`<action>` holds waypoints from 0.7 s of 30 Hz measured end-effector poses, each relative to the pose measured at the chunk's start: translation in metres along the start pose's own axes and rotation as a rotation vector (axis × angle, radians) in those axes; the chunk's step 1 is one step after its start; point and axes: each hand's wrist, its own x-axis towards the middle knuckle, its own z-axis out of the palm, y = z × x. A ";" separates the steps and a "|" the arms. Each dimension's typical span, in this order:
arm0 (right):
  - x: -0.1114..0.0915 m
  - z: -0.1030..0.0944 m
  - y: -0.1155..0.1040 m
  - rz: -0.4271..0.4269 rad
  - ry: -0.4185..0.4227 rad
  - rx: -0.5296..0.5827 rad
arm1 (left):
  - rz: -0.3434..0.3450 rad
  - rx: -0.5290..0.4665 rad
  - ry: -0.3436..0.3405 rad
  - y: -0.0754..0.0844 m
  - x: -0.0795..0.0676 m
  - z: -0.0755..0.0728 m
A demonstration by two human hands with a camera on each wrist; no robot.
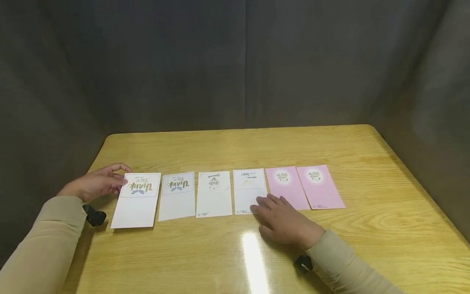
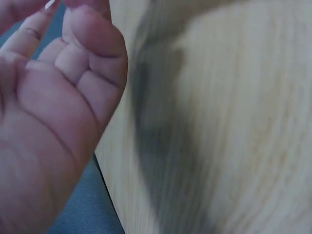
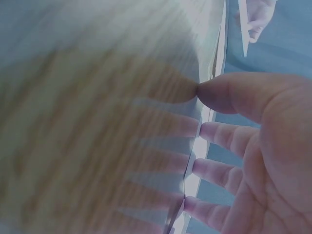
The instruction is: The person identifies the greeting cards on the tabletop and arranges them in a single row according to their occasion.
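At the far left in the head view, my left hand [image 1: 100,183] pinches the left edge of a white "Thank You" card [image 1: 134,212]. The right wrist view shows this card [image 3: 243,29] held up above the table. Only the palm and curled fingers [image 2: 95,68] show in the left wrist view, not the card. My right hand [image 1: 288,222] lies palm down with fingers spread, its fingertips on a white "take me... heart" card [image 1: 244,200] and the lower part of a pink card [image 1: 293,192].
A second "Thank You" card [image 1: 177,208] and a white card with a diamond drawing [image 1: 214,200] lie between the hands. Another pink card [image 1: 324,192] ends the row at right. The wooden table [image 1: 205,253] meets dark curtains [image 1: 176,65] behind.
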 end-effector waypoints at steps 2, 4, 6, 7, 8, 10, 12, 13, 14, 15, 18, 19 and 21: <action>0.000 0.000 0.000 -0.005 0.006 -0.005 | -0.034 0.045 0.028 -0.003 0.002 0.001; 0.000 0.000 0.000 -0.003 0.006 -0.007 | -0.049 0.100 0.053 -0.005 0.005 0.003; 0.000 0.000 0.000 -0.002 0.007 -0.005 | -0.059 0.144 0.074 -0.007 0.006 0.005; 0.000 0.000 0.000 -0.002 0.009 -0.004 | -0.061 0.168 0.083 -0.006 0.007 0.006; 0.000 0.000 0.000 -0.001 0.009 -0.001 | -0.063 0.189 0.091 -0.006 0.008 0.006; 0.000 0.000 0.000 -0.001 0.010 0.003 | -0.073 0.232 0.108 -0.006 0.010 0.008; 0.000 0.000 0.000 -0.003 0.012 0.005 | -0.084 0.281 0.123 -0.005 0.011 0.009; 0.000 0.000 0.000 -0.003 0.012 0.005 | -0.090 0.308 0.133 -0.005 0.011 0.010; 0.000 0.000 0.000 -0.003 0.012 0.005 | -0.095 0.334 0.143 -0.004 0.012 0.011; 0.000 -0.001 0.000 -0.002 0.011 0.005 | -0.097 0.363 0.150 -0.003 0.013 0.011; 0.000 -0.001 -0.001 -0.001 0.011 0.006 | -0.098 0.422 0.167 -0.001 0.014 0.012; 0.000 -0.001 -0.001 0.000 0.010 0.008 | -0.095 0.442 0.172 -0.001 0.014 0.013; 0.000 -0.001 -0.001 0.002 0.008 0.012 | -0.087 0.491 0.188 0.000 0.014 0.014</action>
